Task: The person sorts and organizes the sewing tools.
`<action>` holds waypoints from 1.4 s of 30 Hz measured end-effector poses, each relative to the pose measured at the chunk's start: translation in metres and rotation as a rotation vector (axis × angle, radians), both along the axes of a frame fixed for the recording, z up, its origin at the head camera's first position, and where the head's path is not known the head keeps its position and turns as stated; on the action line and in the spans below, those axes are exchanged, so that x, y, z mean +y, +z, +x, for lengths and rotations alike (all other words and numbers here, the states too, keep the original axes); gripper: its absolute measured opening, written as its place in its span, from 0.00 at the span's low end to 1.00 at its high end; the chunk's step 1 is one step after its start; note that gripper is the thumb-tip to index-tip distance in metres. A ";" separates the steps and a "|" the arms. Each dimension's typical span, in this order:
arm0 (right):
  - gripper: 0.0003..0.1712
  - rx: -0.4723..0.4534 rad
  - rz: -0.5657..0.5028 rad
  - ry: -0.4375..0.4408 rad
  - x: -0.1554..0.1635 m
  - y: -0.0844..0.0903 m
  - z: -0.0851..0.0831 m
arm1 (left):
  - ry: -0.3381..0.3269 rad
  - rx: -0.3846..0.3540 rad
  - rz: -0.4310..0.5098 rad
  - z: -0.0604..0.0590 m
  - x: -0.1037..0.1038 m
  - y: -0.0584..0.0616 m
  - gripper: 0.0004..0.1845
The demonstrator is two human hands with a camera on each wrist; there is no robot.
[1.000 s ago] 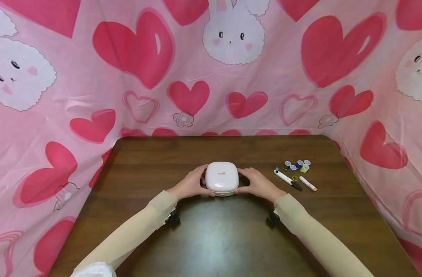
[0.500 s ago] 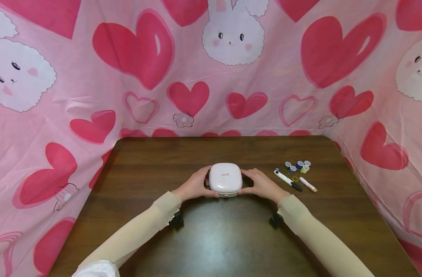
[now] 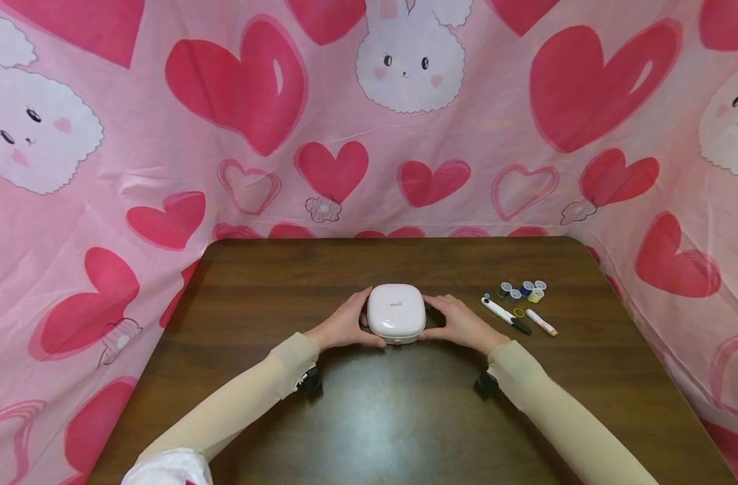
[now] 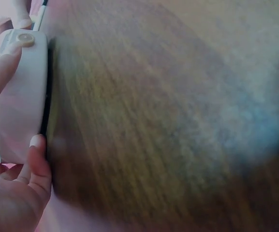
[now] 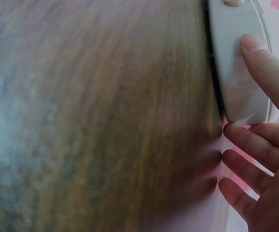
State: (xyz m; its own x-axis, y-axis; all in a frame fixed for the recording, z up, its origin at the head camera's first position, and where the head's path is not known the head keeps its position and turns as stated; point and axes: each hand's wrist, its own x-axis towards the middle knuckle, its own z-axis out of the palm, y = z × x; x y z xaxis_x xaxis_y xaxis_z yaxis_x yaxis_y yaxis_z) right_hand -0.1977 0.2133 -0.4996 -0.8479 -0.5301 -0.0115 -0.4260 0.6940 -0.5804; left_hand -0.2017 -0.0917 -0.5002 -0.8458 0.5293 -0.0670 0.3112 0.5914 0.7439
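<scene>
A small white rounded case (image 3: 396,312) with a round beige button on its front sits at the middle of the dark wooden table (image 3: 369,411). My left hand (image 3: 347,325) holds its left side, thumb on the front edge and fingers behind. My right hand (image 3: 460,323) holds its right side the same way. In the left wrist view the case (image 4: 21,92) lies flat on the wood with my thumb (image 4: 40,159) against its edge. In the right wrist view my thumb (image 5: 267,67) presses the case (image 5: 238,63) while my other fingers curl beside it.
To the right of the case lie several small thread bobbins (image 3: 520,290), a white and black pen-like tool (image 3: 505,315) and a small white tube (image 3: 541,322). A pink cloth with hearts and bunnies (image 3: 369,114) hangs round the table's back and sides.
The case and both hands have shifted a little to the right on the table. The grip is the same.
</scene>
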 end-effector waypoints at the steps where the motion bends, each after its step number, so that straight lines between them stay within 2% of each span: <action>1: 0.53 -0.003 0.003 -0.003 0.000 0.000 0.000 | 0.000 -0.007 0.000 0.000 0.000 -0.001 0.69; 10: 0.55 -0.047 0.005 0.000 0.002 0.007 -0.002 | 0.003 -0.018 0.022 -0.005 0.002 -0.003 0.70; 18: 0.59 -0.097 -0.045 0.034 0.004 0.017 -0.005 | -0.012 -0.017 0.032 -0.006 0.002 0.000 0.65; 23: 0.61 -0.094 -0.079 0.057 -0.002 0.023 -0.006 | -0.017 -0.021 0.040 -0.007 0.001 0.000 0.63; 35: 0.64 -0.024 -0.062 0.120 -0.023 0.027 -0.011 | -0.007 -0.007 0.039 -0.003 0.001 0.001 0.61; 42: 0.69 -0.033 0.019 0.113 -0.031 0.026 -0.015 | -0.011 -0.006 0.031 -0.001 0.001 0.001 0.60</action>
State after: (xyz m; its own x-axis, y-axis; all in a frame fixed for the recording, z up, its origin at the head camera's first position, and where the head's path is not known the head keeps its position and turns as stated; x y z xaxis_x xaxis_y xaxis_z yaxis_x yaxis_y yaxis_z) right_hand -0.2124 0.1825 -0.4735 -0.7820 -0.6214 -0.0488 -0.4830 0.6537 -0.5826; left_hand -0.2030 -0.0907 -0.4992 -0.8394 0.5407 -0.0554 0.3131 0.5642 0.7640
